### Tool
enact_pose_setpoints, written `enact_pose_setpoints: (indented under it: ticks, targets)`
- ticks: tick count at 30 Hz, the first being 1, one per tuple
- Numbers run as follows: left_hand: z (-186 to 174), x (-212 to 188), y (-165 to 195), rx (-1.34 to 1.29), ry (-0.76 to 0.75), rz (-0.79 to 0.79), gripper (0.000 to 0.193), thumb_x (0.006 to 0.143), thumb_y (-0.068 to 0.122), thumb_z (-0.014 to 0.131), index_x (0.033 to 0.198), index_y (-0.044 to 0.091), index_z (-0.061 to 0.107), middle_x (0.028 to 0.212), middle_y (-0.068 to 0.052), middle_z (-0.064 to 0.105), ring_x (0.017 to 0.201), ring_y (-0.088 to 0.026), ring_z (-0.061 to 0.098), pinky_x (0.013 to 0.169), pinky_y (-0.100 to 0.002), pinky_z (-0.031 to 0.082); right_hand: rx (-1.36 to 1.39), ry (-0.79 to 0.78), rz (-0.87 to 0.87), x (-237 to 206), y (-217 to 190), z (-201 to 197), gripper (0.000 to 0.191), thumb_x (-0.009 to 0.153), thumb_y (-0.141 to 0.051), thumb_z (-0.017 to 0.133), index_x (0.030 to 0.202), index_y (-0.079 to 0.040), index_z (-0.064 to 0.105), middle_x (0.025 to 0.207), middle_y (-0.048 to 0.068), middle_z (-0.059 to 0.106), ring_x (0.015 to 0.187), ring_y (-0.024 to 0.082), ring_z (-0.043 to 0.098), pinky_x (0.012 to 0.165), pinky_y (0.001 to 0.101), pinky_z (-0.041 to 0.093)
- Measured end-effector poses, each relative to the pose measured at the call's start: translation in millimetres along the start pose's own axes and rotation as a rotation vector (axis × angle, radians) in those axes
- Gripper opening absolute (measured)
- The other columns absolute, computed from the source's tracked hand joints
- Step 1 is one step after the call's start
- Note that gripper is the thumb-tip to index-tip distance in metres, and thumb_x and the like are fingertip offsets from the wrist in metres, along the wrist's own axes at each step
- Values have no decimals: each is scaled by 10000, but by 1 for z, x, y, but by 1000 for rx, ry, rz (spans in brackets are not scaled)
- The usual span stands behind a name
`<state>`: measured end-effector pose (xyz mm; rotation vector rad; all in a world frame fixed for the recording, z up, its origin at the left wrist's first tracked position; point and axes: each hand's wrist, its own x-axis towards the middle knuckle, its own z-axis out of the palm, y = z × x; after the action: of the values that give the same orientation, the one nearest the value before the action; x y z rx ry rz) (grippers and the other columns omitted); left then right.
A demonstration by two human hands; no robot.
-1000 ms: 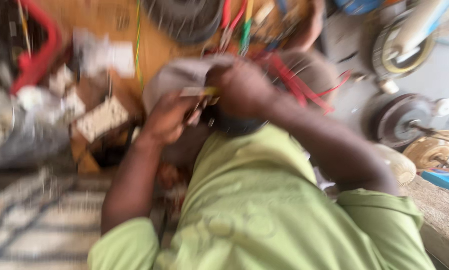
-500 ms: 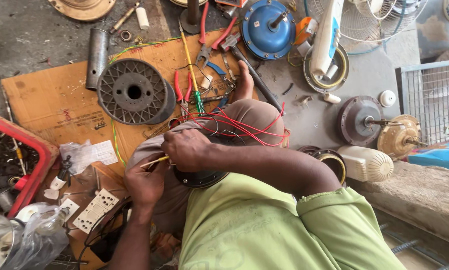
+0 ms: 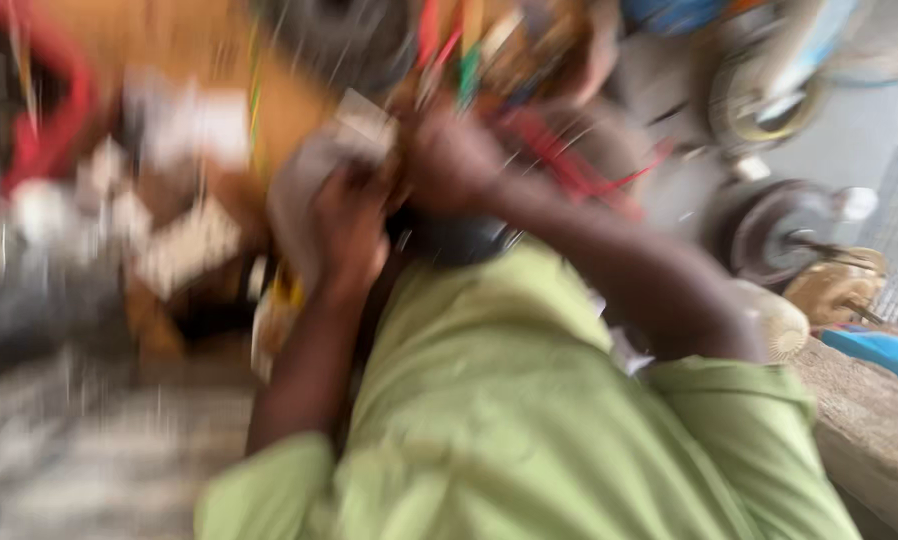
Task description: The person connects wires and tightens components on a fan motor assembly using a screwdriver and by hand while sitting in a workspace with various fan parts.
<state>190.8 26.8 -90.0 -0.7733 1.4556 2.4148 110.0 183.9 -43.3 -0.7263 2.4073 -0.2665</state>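
A person in a green shirt (image 3: 529, 420) bends over a dark round motor part (image 3: 459, 240) held at the lap, red wires (image 3: 569, 165) trailing just beyond it. Both hands meet above the part — left hand (image 3: 349, 225) beside it, right hand (image 3: 454, 160) over it — though blur hides whether the fingers grip anything.

Single head-worn view, looking steeply down from above, close over a green-shirted torso (image 3: 529, 420) and both forearms, hands meeting near frame centre, cluttered floor (image 3: 859, 130) beyond at top and sides, heavily motion-blurred, no second view to share.
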Motion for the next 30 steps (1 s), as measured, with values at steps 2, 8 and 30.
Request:
enact_pose_setpoints:
  ticks: [2,8,30]
  targets:
    - [4,-1,-4,-34,-74,32,133,978,127,732,1031,5,745,894,-55,713,773,-127,646,703,-283,554,206,285,-70,-7,4,1,302,842,-305,755,840,-15,668,919,227,671,856,403,667,733,500,543]
    - [27,1,2,-117,-31,46,88,980,47,723,978,-39,740,842,-33,709,718,-94,623,653,-255,499,391,384,-101,-16,12,-9,131,827,-35,714,909,41,645,1006,268,655,971,461,653,862,506,536]
    - [18,-6,-11,-10,-18,330,507,939,-153,684,1348,-22,416,1018,-139,724,974,-166,706,917,-287,571,80,22,84,-6,-15,-66,132,746,-137,747,872,-152,784,772,157,707,746,401,701,660,529,565]
